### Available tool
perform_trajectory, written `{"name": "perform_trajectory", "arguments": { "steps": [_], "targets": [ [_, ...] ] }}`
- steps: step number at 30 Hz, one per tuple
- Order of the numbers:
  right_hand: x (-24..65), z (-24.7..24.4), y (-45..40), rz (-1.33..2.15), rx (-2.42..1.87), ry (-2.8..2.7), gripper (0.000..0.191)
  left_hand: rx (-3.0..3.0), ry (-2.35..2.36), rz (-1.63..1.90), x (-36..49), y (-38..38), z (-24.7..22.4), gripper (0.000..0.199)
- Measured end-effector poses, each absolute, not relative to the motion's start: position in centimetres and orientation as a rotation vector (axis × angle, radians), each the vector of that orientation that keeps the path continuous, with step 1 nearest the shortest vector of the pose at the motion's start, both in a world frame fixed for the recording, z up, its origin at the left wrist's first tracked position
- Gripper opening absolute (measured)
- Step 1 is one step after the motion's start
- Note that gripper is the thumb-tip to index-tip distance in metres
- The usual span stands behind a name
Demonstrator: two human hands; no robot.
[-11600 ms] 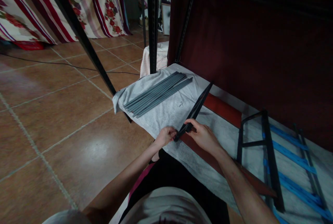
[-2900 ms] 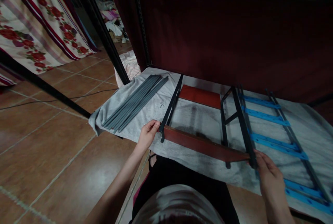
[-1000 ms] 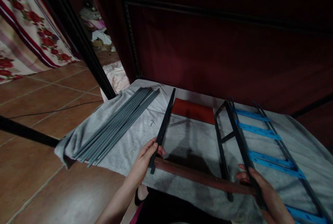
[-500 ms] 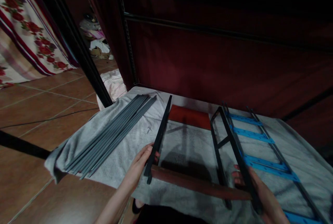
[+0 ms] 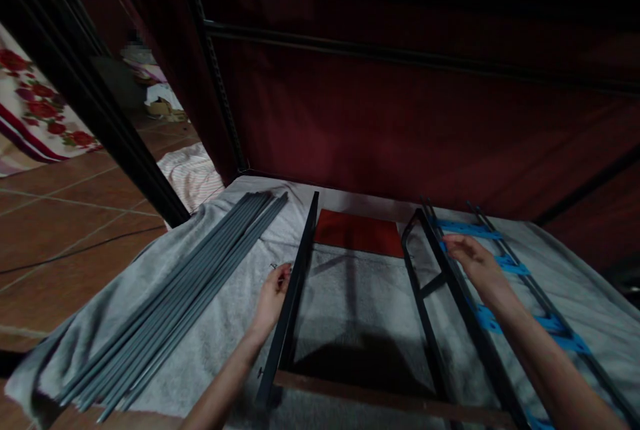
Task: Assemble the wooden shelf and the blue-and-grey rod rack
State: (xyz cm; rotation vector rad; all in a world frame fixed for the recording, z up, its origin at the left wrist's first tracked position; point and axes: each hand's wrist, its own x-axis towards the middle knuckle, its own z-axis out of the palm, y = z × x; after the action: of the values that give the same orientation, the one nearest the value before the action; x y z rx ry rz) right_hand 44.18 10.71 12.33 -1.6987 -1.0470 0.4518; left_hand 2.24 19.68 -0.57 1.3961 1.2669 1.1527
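Observation:
A dark metal frame stands on the grey cloth, with a brown crossbar at its near end. My left hand is beside the frame's left side, fingers curled together near a small metal piece; whether they hold anything is hidden. My right hand is at the upper part of the frame's right side, its fingers bent and partly spread, nothing visible in them. Between the frame's sides, at the far end, lies an orange-red panel.
A bundle of grey rods lies on the grey cloth at the left. Blue slotted strips on dark rods lie at the right. A black post rises at the left, and a dark red curtain hangs behind.
Both hands have moved away from the near end of the frame toward its far end. The right hand has come off the right side's lower part. The view has shifted nearer.

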Motion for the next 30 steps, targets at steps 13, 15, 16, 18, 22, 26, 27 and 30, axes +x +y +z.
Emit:
{"name": "perform_trajectory", "arguments": {
  "steps": [13,15,16,18,22,26,27,30],
  "targets": [
    [38.2,5.9,28.8,0.414,-2.121,-1.892,0.038,1.709,1.239,1.053,4.4,24.1,-3.2,0.034],
    [37.5,4.5,30.9,0.406,-2.169,-1.876,0.04,1.727,1.289,1.027,4.4,24.0,-3.6,0.035],
    [37.4,3.9,31.8,0.399,-2.197,-1.867,0.042,1.729,1.312,1.014,4.3,23.9,-3.7,0.035],
    [37.3,2.7,33.3,0.38,-2.257,-1.845,0.046,1.736,1.334,0.984,4.3,23.8,-3.7,0.035],
    [37.4,0.8,35.1,0.371,-2.344,-1.834,0.046,1.773,1.314,0.944,4.2,23.7,-3.4,0.038],
    [37.5,-0.4,35.8,0.377,-2.397,-1.861,0.04,1.832,1.282,0.949,4.3,23.8,-3.4,0.039],
    [37.5,-0.6,35.9,0.376,-2.405,-1.872,0.04,1.848,1.267,0.957,4.3,23.9,-3.5,0.039],
    [37.6,-0.8,36.5,0.367,-2.421,-1.903,0.043,1.874,1.243,0.974,4.4,24.0,-3.6,0.038]
  ]
}}
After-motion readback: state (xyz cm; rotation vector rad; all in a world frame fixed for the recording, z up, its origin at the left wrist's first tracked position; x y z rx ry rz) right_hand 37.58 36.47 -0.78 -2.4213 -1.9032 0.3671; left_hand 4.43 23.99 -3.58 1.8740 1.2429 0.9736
